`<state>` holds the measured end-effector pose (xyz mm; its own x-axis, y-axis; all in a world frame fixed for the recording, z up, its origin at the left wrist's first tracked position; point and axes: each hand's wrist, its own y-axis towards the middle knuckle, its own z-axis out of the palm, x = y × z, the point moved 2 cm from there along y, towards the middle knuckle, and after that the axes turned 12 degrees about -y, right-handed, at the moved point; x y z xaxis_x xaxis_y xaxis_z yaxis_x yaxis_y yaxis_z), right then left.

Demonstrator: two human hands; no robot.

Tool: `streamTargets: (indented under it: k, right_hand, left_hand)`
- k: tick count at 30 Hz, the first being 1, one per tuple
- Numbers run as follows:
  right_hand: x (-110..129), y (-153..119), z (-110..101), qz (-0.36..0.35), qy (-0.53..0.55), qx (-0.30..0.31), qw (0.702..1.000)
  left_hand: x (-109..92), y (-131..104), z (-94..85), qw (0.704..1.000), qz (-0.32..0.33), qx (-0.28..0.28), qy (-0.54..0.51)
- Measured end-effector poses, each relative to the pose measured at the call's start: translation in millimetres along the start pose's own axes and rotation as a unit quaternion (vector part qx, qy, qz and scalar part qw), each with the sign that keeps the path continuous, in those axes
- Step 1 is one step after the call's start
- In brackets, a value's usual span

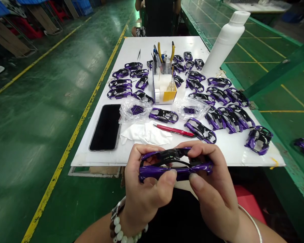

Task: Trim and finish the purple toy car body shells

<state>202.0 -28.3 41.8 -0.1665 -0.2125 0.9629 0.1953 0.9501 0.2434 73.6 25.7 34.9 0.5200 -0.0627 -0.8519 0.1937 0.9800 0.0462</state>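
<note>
Between my two hands is a purple and black toy car body shell, held side-on just off the table's front edge. My left hand grips its left end, with the thumb pressed on the lower purple side. At the other end my right hand holds it, thumb below and fingers over the top. Beyond the hands lie a red pen-shaped tool, a crumpled white cloth and another car shell.
Many similar shells spread over the white table. Two plastic bags hold small purple parts. A phone lies left, a tool holder stands mid-table, and a white bottle rises behind right. A person sits beyond.
</note>
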Motion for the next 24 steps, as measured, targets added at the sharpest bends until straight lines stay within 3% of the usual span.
streamTargets:
  k: [12,18,24]
  right_hand:
    - [-1.2,-0.2,1.8,-0.008,0.028,-0.045,0.999]
    - [-4.0,0.6,-0.9,-0.025,-0.016,-0.025,0.999]
    - [-1.8,-1.3,-0.9,-0.014,0.005,-0.034,0.999]
  left_hand:
    - [-7.4,2.8,7.8,0.998,0.039,0.006,0.054]
    - [0.1,0.3,2.9,1.0,0.009,-0.012,0.02]
    - [-0.6,-1.4,6.3,1.0,0.001,-0.008,0.014]
